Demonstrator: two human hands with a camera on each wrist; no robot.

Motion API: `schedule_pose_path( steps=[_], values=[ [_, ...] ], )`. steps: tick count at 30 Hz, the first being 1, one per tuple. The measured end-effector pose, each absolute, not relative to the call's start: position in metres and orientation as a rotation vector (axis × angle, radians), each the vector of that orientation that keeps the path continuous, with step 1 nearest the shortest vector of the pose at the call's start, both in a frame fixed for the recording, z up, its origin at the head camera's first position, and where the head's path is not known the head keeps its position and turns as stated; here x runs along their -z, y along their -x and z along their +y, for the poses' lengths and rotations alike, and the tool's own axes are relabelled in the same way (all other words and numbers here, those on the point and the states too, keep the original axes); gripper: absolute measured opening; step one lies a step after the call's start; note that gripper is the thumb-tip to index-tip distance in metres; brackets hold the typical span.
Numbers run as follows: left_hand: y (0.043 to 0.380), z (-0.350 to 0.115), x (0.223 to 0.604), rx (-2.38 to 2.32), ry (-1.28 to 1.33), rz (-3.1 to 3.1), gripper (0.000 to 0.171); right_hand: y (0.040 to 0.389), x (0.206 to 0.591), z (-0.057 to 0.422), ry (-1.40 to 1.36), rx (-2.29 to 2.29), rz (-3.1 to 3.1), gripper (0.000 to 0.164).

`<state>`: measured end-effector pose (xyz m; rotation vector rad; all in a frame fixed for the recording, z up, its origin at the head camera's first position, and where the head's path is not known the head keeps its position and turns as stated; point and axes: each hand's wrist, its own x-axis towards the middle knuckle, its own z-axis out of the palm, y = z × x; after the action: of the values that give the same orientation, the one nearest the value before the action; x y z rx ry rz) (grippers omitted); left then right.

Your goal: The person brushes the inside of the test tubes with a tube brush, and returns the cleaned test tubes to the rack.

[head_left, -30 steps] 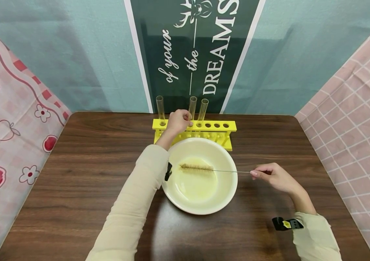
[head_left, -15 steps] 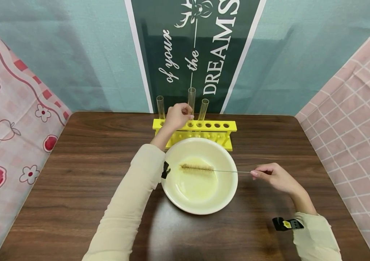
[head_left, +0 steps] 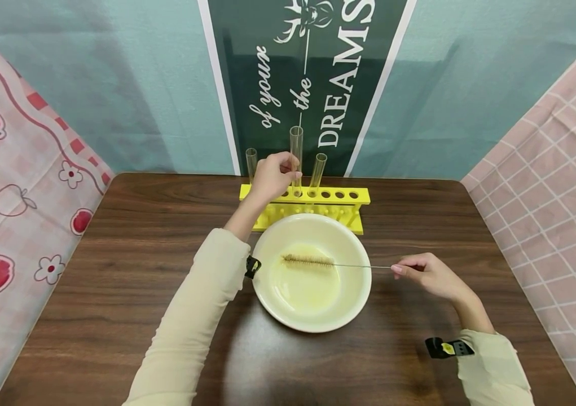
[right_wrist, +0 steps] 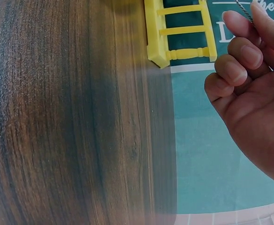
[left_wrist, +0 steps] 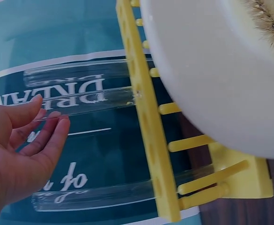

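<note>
My left hand (head_left: pixel 273 176) pinches a clear glass test tube (head_left: pixel 296 141) near its upper part. The tube stands nearly upright, its lower end at a hole of the yellow test tube rack (head_left: pixel 361 197). In the left wrist view, thumb and fingers close around that tube (left_wrist: pixel 92 104). My right hand (head_left: pixel 430 275) pinches the thin wire handle of a test tube brush (head_left: pixel 310 261). The bristles lie over a white basin (head_left: pixel 362 293) holding pale yellow liquid. In the right wrist view, the hand (right_wrist: pixel 254 75) grips the twisted wire, its bristles out of view.
Two more test tubes stand in the rack, one at the left end (head_left: pixel 251 163) and one just right of the held tube (head_left: pixel 319 169). The basin sits directly in front of the rack on the brown wooden table (head_left: pixel 140 282). A cloth backdrop (head_left: pixel 166 84) rises behind.
My left hand has risen, drawing the test tube upward so its rim stands higher and its bottom reaches the rack's top. The right hand and brush have stayed almost still.
</note>
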<state>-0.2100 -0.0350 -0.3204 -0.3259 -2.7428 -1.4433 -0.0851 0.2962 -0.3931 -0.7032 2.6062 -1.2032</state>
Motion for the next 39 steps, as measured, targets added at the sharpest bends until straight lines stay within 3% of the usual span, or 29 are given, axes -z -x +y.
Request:
schedule_pose_path(
  steps=[17, 39],
  values=[
    [0.177, -0.076, 0.296, 1.333, 0.427, -2.846, 0.010, 0.088, 0.402, 0.303, 0.669, 1.237, 2.591, 0.017],
    [0.147, -0.131, 0.315, 1.247, 0.300, -2.920, 0.009, 0.085, 0.402, 0.302, 0.627, 1.242, 2.576, 0.014]
  ],
)
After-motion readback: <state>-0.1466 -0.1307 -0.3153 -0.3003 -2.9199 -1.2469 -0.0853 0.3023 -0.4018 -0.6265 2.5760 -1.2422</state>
